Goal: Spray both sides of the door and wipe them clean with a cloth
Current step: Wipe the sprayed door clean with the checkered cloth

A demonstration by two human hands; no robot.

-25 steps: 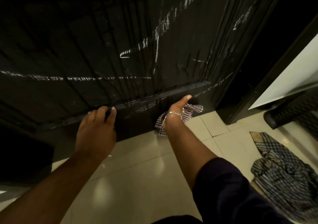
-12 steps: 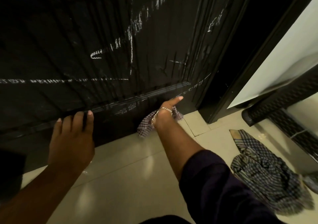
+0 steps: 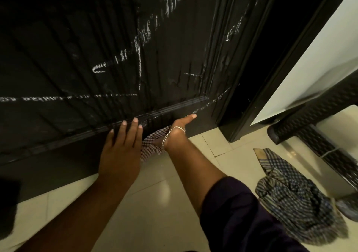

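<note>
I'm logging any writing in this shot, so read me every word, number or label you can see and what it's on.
None can be read.
White chalky marks on the door: scrawls and streaks, no clear letters or numbers.
Checked cloth in the right hand: pattern only.
Striped cloth on the floor: pattern only.

Bare tiled floor (image 3: pixel 158 209) is left open in front of the black door (image 3: pixel 96 48). Right of the door, the way is narrowed by a crumpled checked cloth (image 3: pixel 294 197) and a dark woven stand (image 3: pixel 317 122).
</note>
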